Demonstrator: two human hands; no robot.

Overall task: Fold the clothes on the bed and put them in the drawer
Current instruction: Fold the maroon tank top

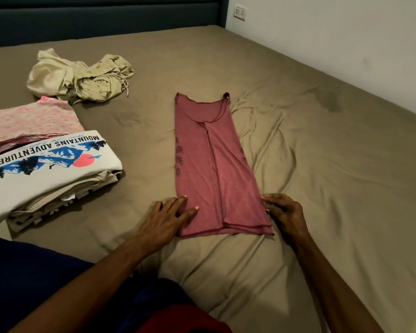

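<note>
We see a dusty-rose sleeveless top of thin knit fabric (216,169) lying flat on the bed (322,145), which is covered in an olive-brown, wrinkled sheet. The top's sides are folded inward so that it forms a long narrow strip, with its neckline and straps toward the headboard and its hem toward us.

Our left hand (171,216) rests at the near left corner of the strip; its fingers (180,204) lie straight and spread, with the tips on the fabric's edge, pressing rather than clutching. Our right hand (282,213) is at the near right corner, its fingers (268,200) slightly bent and touching the right edge of the cloth. We cannot tell whether they pinch the fabric or only rest against it.

To the left, near the bed's edge, sits a stack of folded clothes topped by a cream T-shirt with a blue mountain print (51,164). Just behind it lies a folded pink patterned garment (31,120). Farther toward the headboard lies a crumpled beige garment with a drawstring (82,76), unfolded, well apart from the rose top.

A dark blue padded headboard (101,18) runs along the far side, and a white wall socket (240,12) sits on the wall to the right.
</note>
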